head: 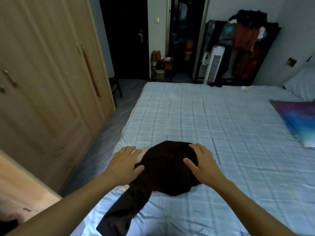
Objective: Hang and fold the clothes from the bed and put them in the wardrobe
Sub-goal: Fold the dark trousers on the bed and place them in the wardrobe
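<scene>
The dark garment (167, 169) lies bunched in a rounded heap on the bed (221, 130), near its left edge, straight in front of me. My two hands rest flat on it, one on each side. My left hand (126, 162) lies on the heap's left border, fingers straight and a little apart. The thumb sits on the dark fabric and the fingertips reach past it onto a pale cloth (142, 153) that peeks out from under the heap. My right hand (202, 164) covers the upper right of the heap, fingers spread, thumb pointing in toward the middle. Neither hand pinches or curls round the fabric. A long dark tail of the garment runs from beneath my left wrist toward me. The wardrobe (42, 82) stands closed on my left.
</scene>
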Motion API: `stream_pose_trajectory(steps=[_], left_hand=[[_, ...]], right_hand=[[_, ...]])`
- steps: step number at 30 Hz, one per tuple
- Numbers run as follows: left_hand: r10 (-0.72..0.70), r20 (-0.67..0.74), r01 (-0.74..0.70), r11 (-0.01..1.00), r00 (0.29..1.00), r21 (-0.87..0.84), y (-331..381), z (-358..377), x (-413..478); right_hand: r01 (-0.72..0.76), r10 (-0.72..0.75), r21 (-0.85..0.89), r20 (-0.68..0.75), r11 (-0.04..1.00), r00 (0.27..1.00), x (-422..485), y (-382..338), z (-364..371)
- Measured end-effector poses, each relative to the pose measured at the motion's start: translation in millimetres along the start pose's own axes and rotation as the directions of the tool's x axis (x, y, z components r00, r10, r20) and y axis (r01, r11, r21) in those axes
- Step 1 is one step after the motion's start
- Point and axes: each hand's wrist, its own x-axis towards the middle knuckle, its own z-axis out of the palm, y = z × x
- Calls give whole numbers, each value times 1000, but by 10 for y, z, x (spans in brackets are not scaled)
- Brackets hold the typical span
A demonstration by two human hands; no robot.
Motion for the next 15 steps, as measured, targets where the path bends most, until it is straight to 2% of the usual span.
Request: stream_pose_trajectory(steps=[6, 10, 15], left_hand=[[30, 35, -26, 995, 999, -99, -259, 213, 521], [66, -1, -65, 983, 998, -170, -542, 354, 891], [-32, 67, 48, 966, 997, -255, -924, 645, 1217]], right_hand=[[-24, 26, -63, 30, 998, 999, 361, -71, 172], [-75, 79, -88, 42, 993, 996, 628, -155, 376], [-138, 142, -87, 44, 987, 989, 889, -46, 661]])
